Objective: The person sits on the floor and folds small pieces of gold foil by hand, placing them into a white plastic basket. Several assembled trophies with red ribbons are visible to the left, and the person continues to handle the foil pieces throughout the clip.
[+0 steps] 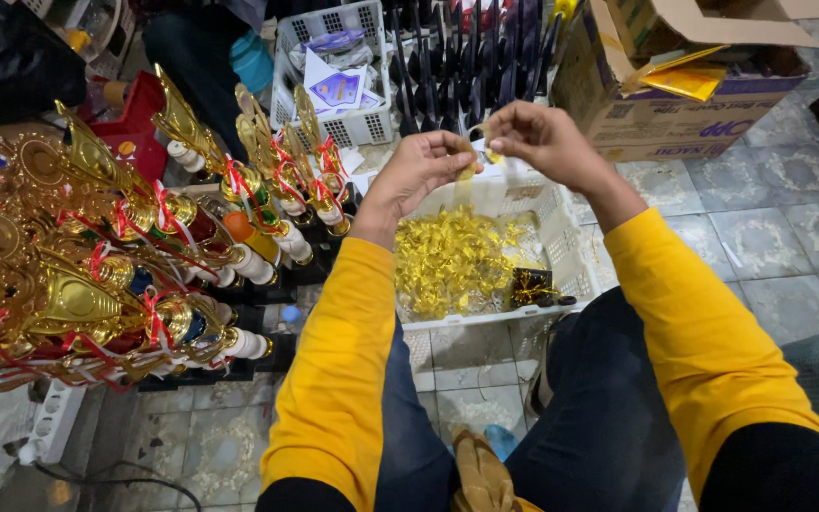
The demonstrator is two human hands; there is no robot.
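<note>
Gold is everywhere around the white plastic basket (561, 248) that sits on the tiled floor between the seated person's knees — it holds a heap of small gold ribbon bows (449, 261), with a dark roll of gold ribbon (529, 284) at its near right corner. Above the basket's far rim, the left hand (421, 169) and the right hand (544, 138) meet, both pinched shut on a short strip of gold ribbon (478, 152); thumb and forefinger of each grip an end, and the strip appears bent into a loop between them, though its exact shape is too small to tell. Judging by the pile beneath, the step in hand looks like forming one more bow, with the loop not yet closed. The next move likely calls for a firm pinch at the crossing and a small twist or fold, without letting the slick ribbon slip. Left of the basket lies a rack of gold trophies (97, 275) tied with red ribbon; beyond the basket stands a second white crate (353, 123) of packets, and beyond it to the right an open cardboard box (665, 85).
</note>
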